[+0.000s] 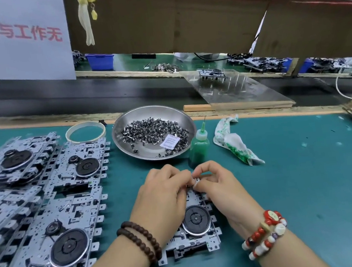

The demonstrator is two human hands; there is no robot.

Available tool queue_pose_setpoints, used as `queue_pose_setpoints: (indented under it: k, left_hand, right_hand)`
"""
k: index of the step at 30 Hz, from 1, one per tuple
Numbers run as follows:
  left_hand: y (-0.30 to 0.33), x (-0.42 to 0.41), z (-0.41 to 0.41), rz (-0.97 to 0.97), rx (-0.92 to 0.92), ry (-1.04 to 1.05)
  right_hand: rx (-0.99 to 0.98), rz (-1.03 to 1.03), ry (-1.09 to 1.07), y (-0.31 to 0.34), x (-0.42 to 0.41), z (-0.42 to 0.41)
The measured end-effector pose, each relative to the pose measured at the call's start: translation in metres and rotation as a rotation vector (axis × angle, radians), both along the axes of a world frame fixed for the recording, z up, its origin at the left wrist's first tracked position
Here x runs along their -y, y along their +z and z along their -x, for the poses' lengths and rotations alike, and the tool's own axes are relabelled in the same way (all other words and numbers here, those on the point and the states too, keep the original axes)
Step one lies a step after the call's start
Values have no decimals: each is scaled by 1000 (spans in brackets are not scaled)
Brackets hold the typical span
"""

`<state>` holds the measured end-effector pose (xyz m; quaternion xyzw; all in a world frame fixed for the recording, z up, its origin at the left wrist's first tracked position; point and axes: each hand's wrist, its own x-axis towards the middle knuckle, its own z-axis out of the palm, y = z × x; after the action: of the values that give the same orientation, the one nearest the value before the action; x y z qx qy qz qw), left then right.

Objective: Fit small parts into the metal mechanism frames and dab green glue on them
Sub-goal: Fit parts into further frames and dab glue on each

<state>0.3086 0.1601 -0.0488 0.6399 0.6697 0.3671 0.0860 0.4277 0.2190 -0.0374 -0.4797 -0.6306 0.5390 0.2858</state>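
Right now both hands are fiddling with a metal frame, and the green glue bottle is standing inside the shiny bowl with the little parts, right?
Not quite. The head view shows the green glue bottle standing on the mat beside the shiny bowl, not inside it. Both hands, left hand and right hand, are indeed on the metal frame.

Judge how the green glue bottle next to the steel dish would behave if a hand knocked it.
The glue bottle stands upright, narrow, with a long thin nozzle, so it would probably tip easily. It looks like soft plastic, likely light and squeezable. On its side, its round body might roll toward the steel dish.
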Motion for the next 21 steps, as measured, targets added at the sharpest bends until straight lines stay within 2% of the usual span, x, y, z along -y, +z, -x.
queue_pose_setpoints:
  k: [3, 6, 11, 17, 21]
  left_hand:
    - [-2, 0, 0, -9, -19, -7]
    - [-3, 1, 0, -41, 51, 18]
    - [5, 7, 8, -55, 269, 198]
    - [5, 22, 20, 203, 204, 367]
    - [8, 26, 23, 300, 209, 352]
  right_hand:
    - [4, 31, 74, 2, -1, -4]
    - [-28, 54, 125, 4, -5, -13]
    - [34, -245, -135, 2, -25, -23]
    - [287, -329, 5, -4, -54, 0]
    - [257, -333, 67, -2, -54, 1]
